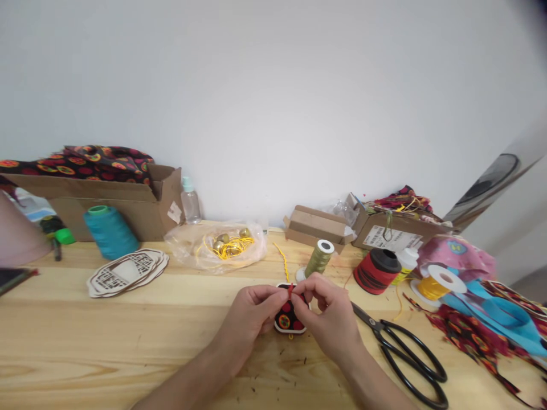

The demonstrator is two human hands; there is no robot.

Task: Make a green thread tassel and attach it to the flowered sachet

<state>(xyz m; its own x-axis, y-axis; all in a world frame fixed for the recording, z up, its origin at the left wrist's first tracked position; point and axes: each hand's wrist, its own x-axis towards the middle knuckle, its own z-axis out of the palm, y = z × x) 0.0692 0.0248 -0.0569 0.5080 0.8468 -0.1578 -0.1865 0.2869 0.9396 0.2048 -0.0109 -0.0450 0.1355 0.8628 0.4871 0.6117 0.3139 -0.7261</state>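
Both my hands meet at the middle of the wooden table (128,336). My left hand (252,313) and my right hand (329,316) each pinch a short red cord (290,291) between thumb and fingers. Just below the cord lies a small square ornament (287,319) covered in black cloth with red and orange dots and a white edge. A thin yellow cord (282,259) lies on the table just behind the hands.
Black scissors (405,356) lie right of my right hand. Olive (319,257), red (376,270), yellow (436,283) and teal (109,230) thread spools stand around. A plastic bag with bells (222,246), wooden cut-outs (128,272), cardboard boxes (106,202) and patterned cloth scraps (474,336) fill the back and right.
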